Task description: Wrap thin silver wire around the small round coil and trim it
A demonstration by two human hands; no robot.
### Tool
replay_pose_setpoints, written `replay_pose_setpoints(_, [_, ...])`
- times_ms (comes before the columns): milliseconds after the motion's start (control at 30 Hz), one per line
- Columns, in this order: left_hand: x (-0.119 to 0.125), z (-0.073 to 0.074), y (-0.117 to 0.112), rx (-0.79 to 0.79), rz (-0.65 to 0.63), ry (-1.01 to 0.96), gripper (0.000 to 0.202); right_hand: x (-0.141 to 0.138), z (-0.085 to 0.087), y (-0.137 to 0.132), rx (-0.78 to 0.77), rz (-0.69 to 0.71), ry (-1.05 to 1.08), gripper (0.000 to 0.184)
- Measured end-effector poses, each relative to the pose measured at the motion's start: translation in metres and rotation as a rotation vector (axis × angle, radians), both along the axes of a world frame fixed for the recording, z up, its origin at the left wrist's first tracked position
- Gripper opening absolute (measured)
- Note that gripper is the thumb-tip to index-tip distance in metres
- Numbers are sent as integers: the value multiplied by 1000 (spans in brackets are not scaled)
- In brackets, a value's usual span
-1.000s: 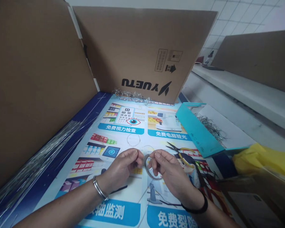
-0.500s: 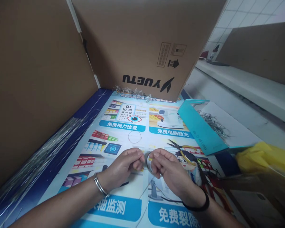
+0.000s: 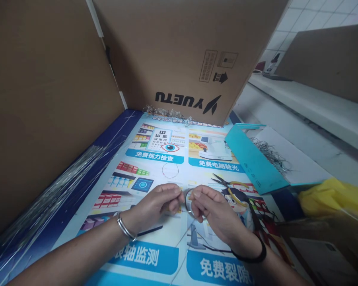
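My left hand and my right hand meet over a printed poster. Both pinch a thin wire ring between thumb and fingertips, and a loose tail of wire trails down toward me. A silver bangle sits on my left wrist, a black band on my right. A second wire ring lies flat on the poster just beyond my hands. Small snips with yellow handles rest to the right of my right hand.
Cardboard sheets wall the space at the back and left. A bundle of straight wires lies along the left. A teal box with wire scraps stands at the right, beside a yellow bag. Clear bits line the back.
My hands have stayed together on the wire ring, with the fingers shifting slightly around it. The camera has tilted a little, moving the scene down in view.
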State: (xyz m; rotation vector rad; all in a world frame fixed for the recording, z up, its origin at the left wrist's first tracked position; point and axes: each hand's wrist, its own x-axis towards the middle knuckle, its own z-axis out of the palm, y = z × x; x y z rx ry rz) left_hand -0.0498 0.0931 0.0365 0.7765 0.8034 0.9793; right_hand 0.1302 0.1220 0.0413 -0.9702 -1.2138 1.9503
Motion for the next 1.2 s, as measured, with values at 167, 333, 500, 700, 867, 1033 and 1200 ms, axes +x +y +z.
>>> replay_pose_setpoints(167, [0,0,0,-33,-23,-17,28,0,-4,-2,48,41,-29,25])
replay_pose_setpoints(333, [-1,3,0,-38,-60,-6,27,-2,-4,-2,68,43,-41,26])
replay_pose_setpoints(500, [-2,6,0,-6,-58,50,27,-2,-5,-3,88,49,-55,27])
replay_pose_setpoints(700, [-2,7,0,-25,-69,42,24,-2,-6,-3,83,58,-49,27])
replay_pose_setpoints(867, [2,2,-1,10,11,-24,30,-2,-5,-2,-4,16,86,23])
replay_pose_setpoints(1033, [7,-8,-1,-7,54,-195,39,-5,-2,1,-89,-160,356,17])
replay_pose_setpoints(1200, [9,-14,-2,-7,100,-146,24,-7,-3,2,-108,-224,410,9])
